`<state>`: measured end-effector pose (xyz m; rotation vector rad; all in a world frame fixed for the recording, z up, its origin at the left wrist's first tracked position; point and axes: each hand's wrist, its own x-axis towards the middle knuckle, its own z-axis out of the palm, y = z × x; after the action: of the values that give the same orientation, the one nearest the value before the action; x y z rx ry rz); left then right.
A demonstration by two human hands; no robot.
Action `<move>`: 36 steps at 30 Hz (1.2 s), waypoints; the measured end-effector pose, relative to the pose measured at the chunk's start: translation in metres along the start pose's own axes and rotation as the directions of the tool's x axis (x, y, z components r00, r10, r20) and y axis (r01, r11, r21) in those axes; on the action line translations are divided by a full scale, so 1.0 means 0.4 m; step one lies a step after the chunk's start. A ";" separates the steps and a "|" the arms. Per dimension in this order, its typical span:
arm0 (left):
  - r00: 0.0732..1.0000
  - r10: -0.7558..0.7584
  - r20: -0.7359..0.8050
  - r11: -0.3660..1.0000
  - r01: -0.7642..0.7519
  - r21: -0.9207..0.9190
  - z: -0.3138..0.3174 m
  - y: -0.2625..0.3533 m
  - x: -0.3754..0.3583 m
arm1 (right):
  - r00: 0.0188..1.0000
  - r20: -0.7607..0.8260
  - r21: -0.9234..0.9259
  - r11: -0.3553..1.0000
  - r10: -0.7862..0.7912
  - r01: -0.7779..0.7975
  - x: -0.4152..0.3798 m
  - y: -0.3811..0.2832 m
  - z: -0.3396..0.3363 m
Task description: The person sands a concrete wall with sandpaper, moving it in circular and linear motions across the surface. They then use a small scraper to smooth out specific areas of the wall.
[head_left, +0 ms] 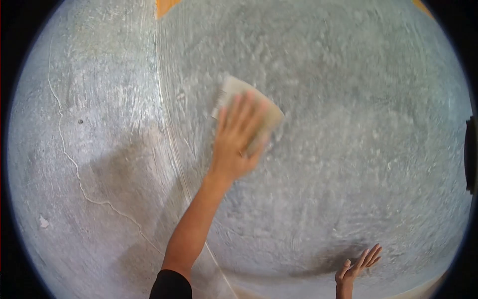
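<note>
left hand (pixel 234 137), arm raised from the lower edge of the head view, lies flat with fingers spread over a pale rectangular sanding pad (pixel 249 112), pressing it against the grey plastered wall (pixel 348 149); the grip is a flat press, not a closed fist, and the pad is blurred. right hand (pixel 359 266), low at the right, is open and empty, fingers slightly apart, near the wall; whether it touches cannot be told. step in hand, as judged: rubbing down the plaster surface, at mid-height just right of a vertical seam (pixel 167 114). next move, as judged, calls for even pressure and steady strokes over the coarse patches beside the pad. farther left, a thin crack (pixel 74 164) wanders down the wall. no brand, label or writing is legible.
</note>
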<state>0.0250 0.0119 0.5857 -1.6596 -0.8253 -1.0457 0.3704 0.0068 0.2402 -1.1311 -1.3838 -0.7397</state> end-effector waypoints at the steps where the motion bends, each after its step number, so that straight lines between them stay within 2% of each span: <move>1: 0.993 -0.076 -0.089 0.997 0.074 -0.029 -0.010 -0.042 0.049 | 0.997 -0.050 0.040 0.997 -0.062 0.064 0.055 -0.025 -0.004; 2: 0.974 -0.150 -0.172 0.988 0.141 -0.064 -0.020 -0.073 0.087 | 0.988 -0.103 0.080 0.989 -0.119 0.128 0.106 -0.049 -0.005; 3: 0.983 -0.078 -0.165 0.997 0.072 -0.038 -0.029 -0.094 0.110 | 0.975 -0.157 0.128 0.976 -0.158 0.179 0.150 -0.065 -0.004; 5: 0.988 0.055 -0.146 0.998 -0.054 0.013 -0.038 -0.127 0.145 | 0.947 -0.168 0.133 0.945 -0.275 0.298 0.238 -0.085 0.000; 8: 0.938 0.332 0.099 0.943 -0.329 -0.043 -0.102 -0.152 0.191 | 0.886 -0.114 0.154 0.873 -0.450 0.463 0.387 -0.127 -0.030; 9: 0.950 0.310 -0.037 0.950 -0.308 0.054 -0.102 -0.214 0.211 | 0.858 -0.090 0.169 0.841 -0.506 0.514 0.445 -0.144 -0.042; 10: 0.974 0.177 -0.139 0.983 -0.181 -0.019 -0.096 -0.267 0.241 | 0.826 -0.074 0.167 0.810 -0.558 0.562 0.498 -0.162 -0.051; 12: 0.948 -0.114 -0.297 0.979 0.056 -0.197 -0.109 -0.325 0.287 | 0.756 -0.042 0.174 0.741 -0.653 0.649 0.602 -0.203 -0.065; 13: 0.973 0.089 -0.211 0.982 -0.122 -0.147 -0.120 -0.330 0.290 | 0.706 0.027 0.140 0.702 -0.707 0.698 0.663 -0.235 -0.081; 14: 0.976 0.170 -0.135 0.977 -0.186 -0.108 -0.128 -0.335 0.299 | 0.654 0.091 0.103 0.661 -0.751 0.744 0.729 -0.272 -0.096; 16: 0.943 0.331 0.025 0.943 -0.330 -0.034 -0.146 -0.349 0.332 | 0.593 0.099 0.086 0.601 -0.799 0.795 0.851 -0.332 -0.106; 17: 0.982 0.166 -0.093 0.984 -0.172 -0.054 -0.143 -0.389 0.354 | 0.621 0.065 0.103 0.624 -0.781 0.774 0.907 -0.365 -0.103; 18: 0.979 -0.011 -0.204 0.995 -0.009 -0.096 -0.129 -0.448 0.388 | 0.646 0.035 0.123 0.645 -0.762 0.754 0.958 -0.398 -0.096; 19: 0.934 -0.188 -0.303 0.976 0.144 -0.161 -0.119 -0.482 0.407 | 0.663 -0.005 0.071 0.661 -0.749 0.747 1.003 -0.432 -0.090; 22: 0.969 0.091 -0.231 0.993 -0.073 0.089 -0.132 -0.455 0.398 | 0.717 -0.128 -0.068 0.727 -0.685 0.683 1.097 -0.505 -0.055; 23: 0.951 0.117 -0.286 0.988 -0.082 0.132 -0.138 -0.464 0.391 | 0.742 -0.181 -0.093 0.762 -0.645 0.641 1.114 -0.520 -0.027; 26: 0.924 -0.271 -0.269 0.962 0.250 -0.112 -0.144 -0.514 0.397 | 0.760 -0.297 -0.190 0.816 -0.578 0.546 1.113 -0.532 0.001; 29: 0.955 -0.092 -0.281 0.980 0.036 -0.198 -0.150 -0.463 0.391 | 0.787 -0.311 -0.216 0.846 -0.533 0.487 1.103 -0.534 0.003; 32: 0.937 -0.212 -0.276 0.969 0.166 -0.183 -0.159 -0.451 0.402 | 0.832 -0.265 -0.166 0.873 -0.487 0.458 1.047 -0.571 0.013; 35: 0.927 -0.206 -0.313 0.953 0.117 -0.280 -0.129 -0.456 0.432 | 0.847 -0.131 -0.108 0.856 -0.516 0.505 0.900 -0.667 0.039; 36: 0.937 -0.038 -0.348 0.982 -0.031 -0.188 -0.112 -0.448 0.433 | 0.855 -0.105 -0.075 0.861 -0.508 0.503 0.851 -0.691 0.062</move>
<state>-0.0747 0.0309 0.8176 -1.5620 -0.5044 -1.4103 0.1427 0.0077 0.6158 -0.7353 -1.5841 -1.2016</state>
